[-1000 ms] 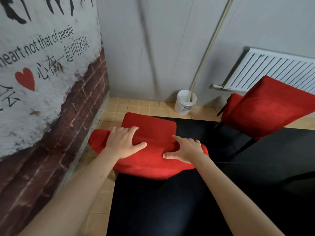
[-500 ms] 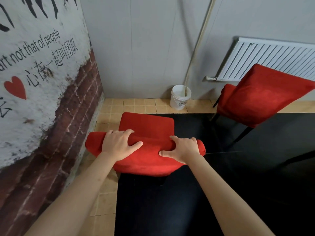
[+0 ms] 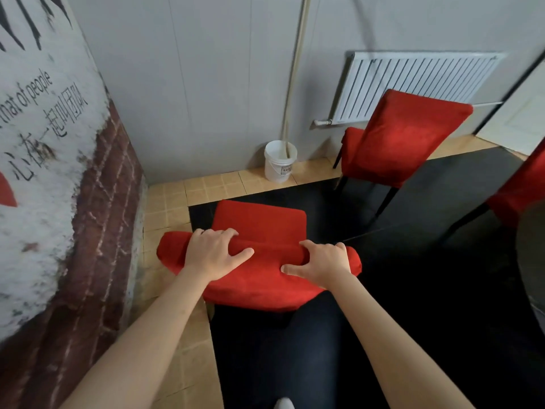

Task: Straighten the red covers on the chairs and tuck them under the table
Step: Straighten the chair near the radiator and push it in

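Observation:
A chair with a red cover (image 3: 259,219) stands just in front of me, seen from above, its seat pointing away. My left hand (image 3: 215,252) grips the left part of its padded backrest top (image 3: 265,287), fingers curled over the far side and thumb on the near face. My right hand (image 3: 321,264) grips the right part the same way. A second red-covered chair (image 3: 404,137) stands at the back right by the radiator. Part of a third red chair (image 3: 525,184) shows at the right edge.
A painted brick wall (image 3: 73,216) runs close along the left. A white bucket (image 3: 278,160) with a pole in it stands against the grey back wall, next to a white radiator (image 3: 413,75). A black mat (image 3: 413,290) covers the tiled floor. A dark rounded edge (image 3: 533,255) shows at far right.
Both hands keep the same grip on the backrest. The view has swung right, so the left wall shows less and the third chair and the dark rounded edge now appear.

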